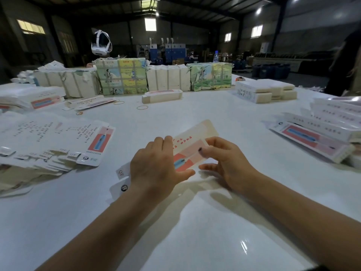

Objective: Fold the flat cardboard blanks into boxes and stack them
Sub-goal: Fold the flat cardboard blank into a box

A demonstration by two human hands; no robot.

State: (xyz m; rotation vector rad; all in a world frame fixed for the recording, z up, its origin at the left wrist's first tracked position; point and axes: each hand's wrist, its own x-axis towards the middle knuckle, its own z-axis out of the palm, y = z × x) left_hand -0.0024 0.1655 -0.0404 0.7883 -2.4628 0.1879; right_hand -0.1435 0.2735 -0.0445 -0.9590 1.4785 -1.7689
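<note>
Head view: a worker holds one printed cardboard blank just above the white worktop, the left hand laid over its near end with the thumb underneath, the right hand pinching its right edge between thumb and fingertips. The blank looks thin and light, stiff along its panels but ready to bend at the creases; its glossy face may slip, so the long edges and the end flaps, two of which stick out left of the left wrist, seem the sound places to grip. A fanned pile of flat blanks lies to the left, a stack of folded boxes to the right. The worktop is smooth and shiny, reflecting the roof lights. Farther off lie rubber bands, strapped bundles of stock and a water bottle, with a white headset seen above them. Beyond lies a dim, steel-roofed warehouse with small bright windows
</note>
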